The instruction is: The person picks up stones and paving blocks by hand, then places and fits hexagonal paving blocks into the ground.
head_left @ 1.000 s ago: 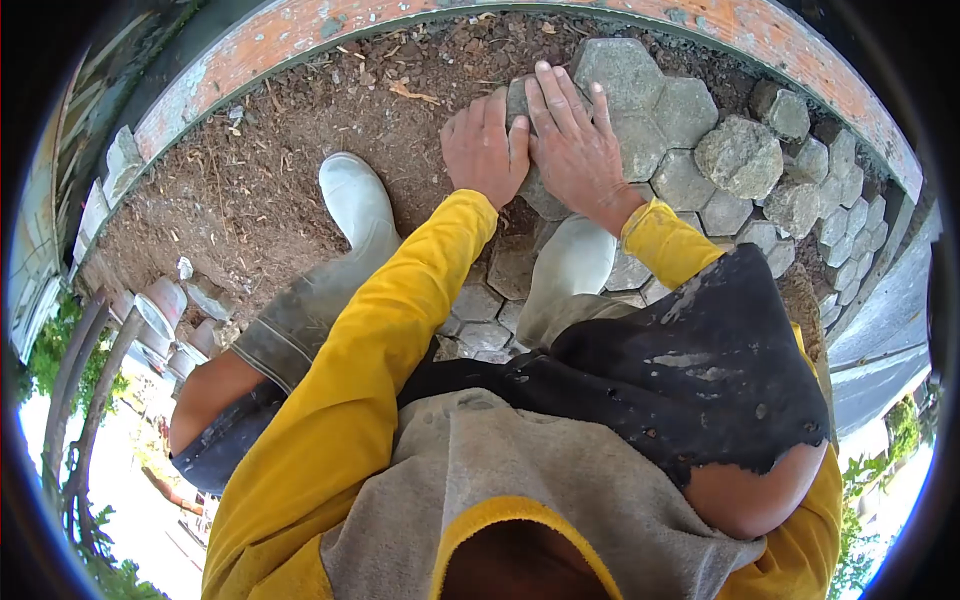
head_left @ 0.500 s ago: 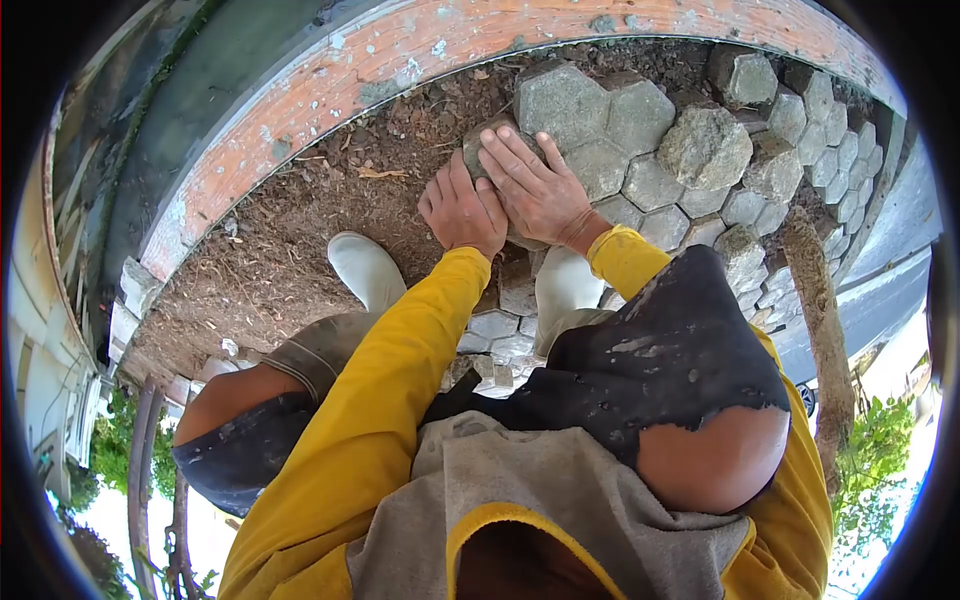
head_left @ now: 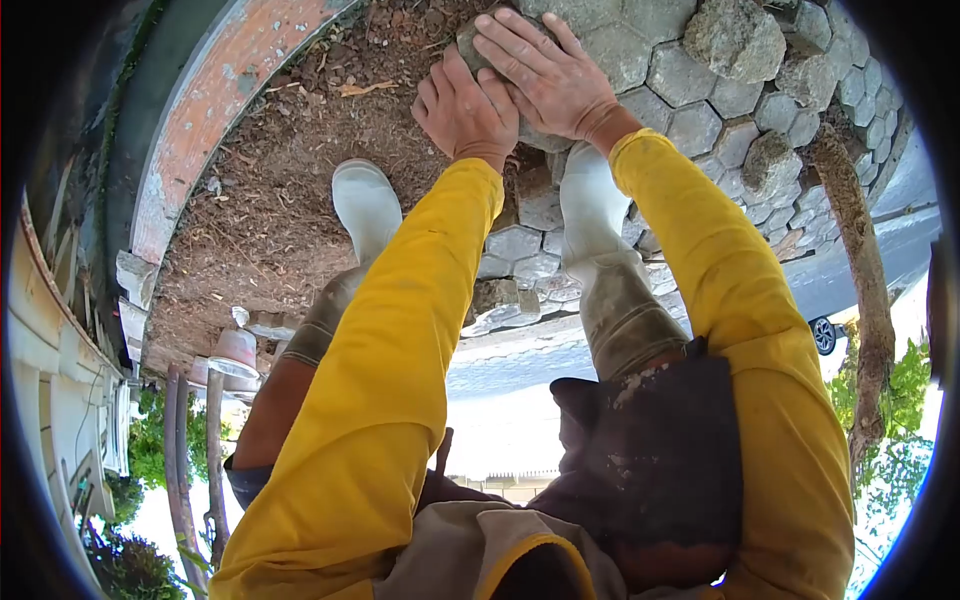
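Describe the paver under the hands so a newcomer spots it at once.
Find where brown soil meets grey paving, near the picture's top. On that border is the paver, partly hidden by the left hand and right hand. Unlike its neighbours, it peeks out between the two hands.

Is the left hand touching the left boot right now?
Apart. The head view shows a patch of soil between the left hand and the left boot.
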A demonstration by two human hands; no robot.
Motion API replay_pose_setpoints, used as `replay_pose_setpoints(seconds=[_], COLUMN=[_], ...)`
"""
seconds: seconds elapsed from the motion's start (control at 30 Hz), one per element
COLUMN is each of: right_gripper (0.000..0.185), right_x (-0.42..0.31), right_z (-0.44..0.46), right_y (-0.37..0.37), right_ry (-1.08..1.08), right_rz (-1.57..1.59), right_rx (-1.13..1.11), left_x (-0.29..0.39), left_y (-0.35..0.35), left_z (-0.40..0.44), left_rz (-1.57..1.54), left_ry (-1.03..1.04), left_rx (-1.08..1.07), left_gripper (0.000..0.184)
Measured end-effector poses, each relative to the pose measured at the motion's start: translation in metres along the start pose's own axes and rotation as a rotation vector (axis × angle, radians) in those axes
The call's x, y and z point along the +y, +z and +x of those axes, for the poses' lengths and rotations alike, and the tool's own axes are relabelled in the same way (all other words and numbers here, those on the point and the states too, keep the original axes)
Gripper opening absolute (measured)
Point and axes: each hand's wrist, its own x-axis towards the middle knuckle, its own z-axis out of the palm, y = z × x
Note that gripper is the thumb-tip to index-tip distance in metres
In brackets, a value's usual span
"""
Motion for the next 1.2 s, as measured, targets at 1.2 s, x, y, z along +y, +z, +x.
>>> replay_pose_setpoints(seconds=[1.2], right_gripper=[0.031], right_x=[-0.267], right_z=[-0.238], right_y=[-0.257], right_ry=[1.667], right_rz=[0.892], right_rx=[0.194], left_x=[-0.232], left_y=[-0.658], left_z=[-0.232], left_rz=[0.096], left_ry=[-0.008], left_rx=[-1.092], left_gripper=[0.043])
